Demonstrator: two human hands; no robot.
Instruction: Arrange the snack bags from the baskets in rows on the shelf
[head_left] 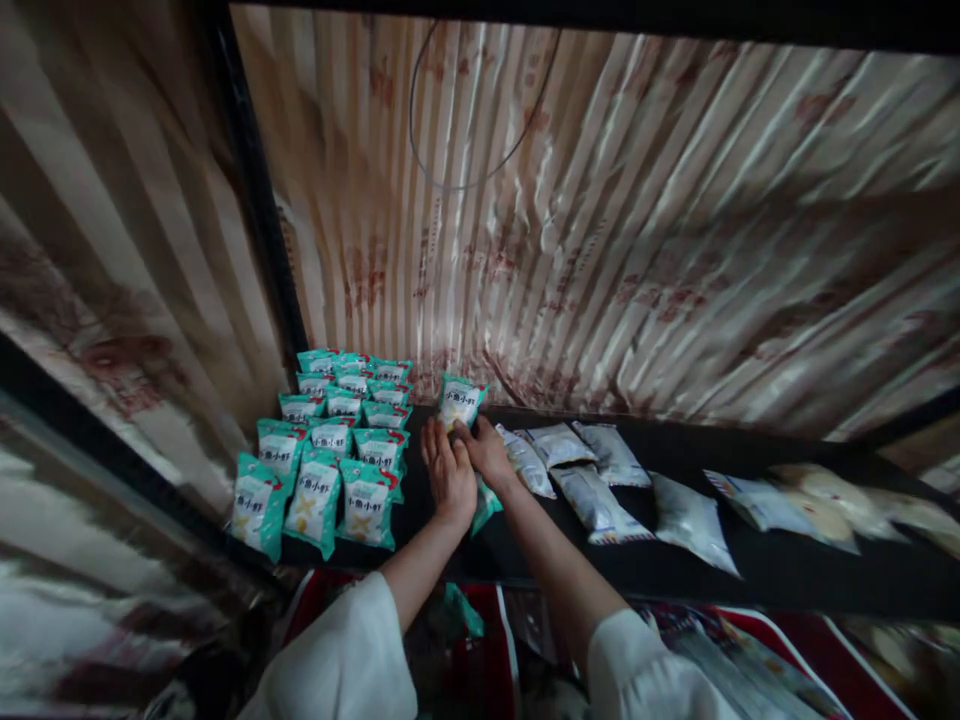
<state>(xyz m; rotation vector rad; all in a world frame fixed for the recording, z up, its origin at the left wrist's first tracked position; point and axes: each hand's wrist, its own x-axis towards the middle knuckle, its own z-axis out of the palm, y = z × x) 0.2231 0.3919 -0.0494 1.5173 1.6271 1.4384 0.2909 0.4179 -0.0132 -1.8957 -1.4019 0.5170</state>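
Observation:
Both hands meet over a dark shelf (420, 560), at a small teal and white snack bag (460, 398) that stands upright near the curtain. My left hand (450, 478) lies against the lower left of this bag, fingers stretched out. From the right, my right hand (486, 450) has its fingers bent onto the bag's lower front. A second teal bag (486, 506) peeks out between my wrists; most of it is hidden. Left of my hands, several matching snack bags (311, 495) stand in three columns.
Several pale plastic packets (600, 500) lie on the shelf to the right, with clear bags of round, flat pieces (821, 500) farther along. A striped, wrinkled curtain (600, 250) hangs behind. A dark post (259, 170) rises at left. Red-edged boxes (491, 660) sit below the shelf.

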